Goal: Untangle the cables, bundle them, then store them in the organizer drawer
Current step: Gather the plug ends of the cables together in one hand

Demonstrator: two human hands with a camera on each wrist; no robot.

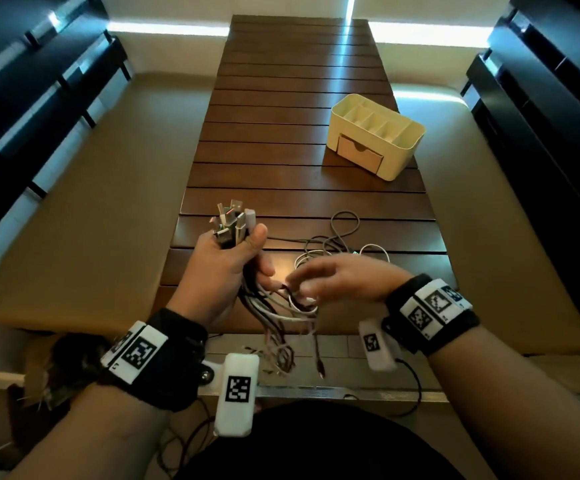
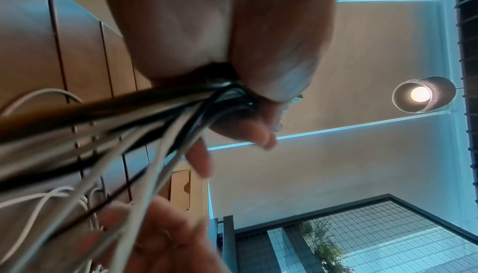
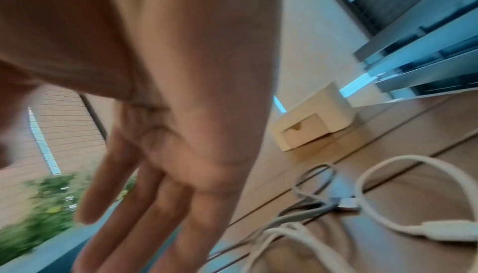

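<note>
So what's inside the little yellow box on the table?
The organizer has open top compartments, and the parts that show look empty. Its drawer is shut, so what is inside it cannot be seen. The cables are still out on the table.

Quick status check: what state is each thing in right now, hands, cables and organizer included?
Left hand: grips the cable bunch just below the plugs.
Right hand: fingers extended, blurred, at the strands below the left hand; grip unclear.
Cable bunch: held upright, plugs up, tails hanging off the table edge.
Loose cables: lying looped on the table.
Organizer: upright on the table, top compartments look empty.
Drawer: closed.
</note>
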